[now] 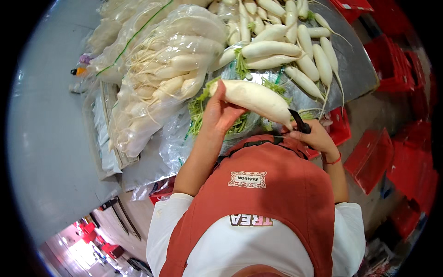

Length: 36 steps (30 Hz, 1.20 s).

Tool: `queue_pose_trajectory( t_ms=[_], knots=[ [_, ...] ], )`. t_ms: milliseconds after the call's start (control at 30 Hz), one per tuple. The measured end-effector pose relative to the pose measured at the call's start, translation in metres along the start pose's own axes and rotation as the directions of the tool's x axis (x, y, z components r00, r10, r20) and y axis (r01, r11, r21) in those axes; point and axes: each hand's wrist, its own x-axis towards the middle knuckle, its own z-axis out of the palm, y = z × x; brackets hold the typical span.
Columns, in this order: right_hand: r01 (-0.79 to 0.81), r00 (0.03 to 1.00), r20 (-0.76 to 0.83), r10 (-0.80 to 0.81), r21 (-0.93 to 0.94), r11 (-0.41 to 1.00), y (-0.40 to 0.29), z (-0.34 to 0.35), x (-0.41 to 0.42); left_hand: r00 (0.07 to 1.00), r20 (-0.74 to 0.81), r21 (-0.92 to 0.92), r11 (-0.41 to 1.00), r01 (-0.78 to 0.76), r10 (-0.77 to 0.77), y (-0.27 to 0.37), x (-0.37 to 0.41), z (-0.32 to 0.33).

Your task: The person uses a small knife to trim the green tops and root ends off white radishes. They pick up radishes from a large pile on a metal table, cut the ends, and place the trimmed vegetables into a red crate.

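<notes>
My left hand (223, 110) grips a white daikon radish (258, 98) near its cut leaf end, thumb on top and fingers underneath. The radish is held above the table, slanting down toward my right hand (313, 135). That hand is closed around a small black tool (301, 122), which looks like a knife and lies against the root tip. Its edge is partly hidden by the radish and fingers. Below the radish, trimmed green leaf stalks (199, 112) are spread on clear plastic. Loose daikons (271, 50) lie just beyond, some with long thin roots.
A clear plastic bag full of daikons (180, 62) leans over a shallow crate (112, 121) at left. Behind it is another filled bag (114, 38). An orange-and-black item (79, 71) lies on the grey table (45, 138). Red plastic crates (387, 65) stand on the floor at right.
</notes>
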Motion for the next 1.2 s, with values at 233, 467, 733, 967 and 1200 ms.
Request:
queue_pose_trajectory(
  t_ms=[233,467,733,967,1200],
  knots=[
    [0.194,0.94,-0.254,-0.227,-0.145,0.97,0.016,-0.008,-0.095,0.936,0.054,0.007,0.938,0.348,-0.348,-0.065,0.013,0.004],
    [0.256,0.799,-0.587,-0.128,0.14,0.957,0.037,-0.034,-0.176,0.925,0.081,0.972,-0.174,-0.155,-0.372,0.001,0.098,-0.04],
    [-0.233,0.468,-0.626,0.624,0.594,0.77,0.247,-0.095,-0.083,0.88,0.431,0.449,-0.893,-0.018,0.198,0.055,0.201,-0.057],
    [-0.199,0.141,-0.578,0.804,0.779,0.595,0.43,-0.195,-0.025,0.783,0.557,0.385,-0.921,0.053,0.277,0.034,0.206,-0.075],
    [-0.586,-0.146,-0.783,0.605,0.561,0.585,0.541,-0.282,-0.049,0.867,0.41,0.349,-0.927,0.137,0.283,0.031,0.211,-0.051]
  ],
)
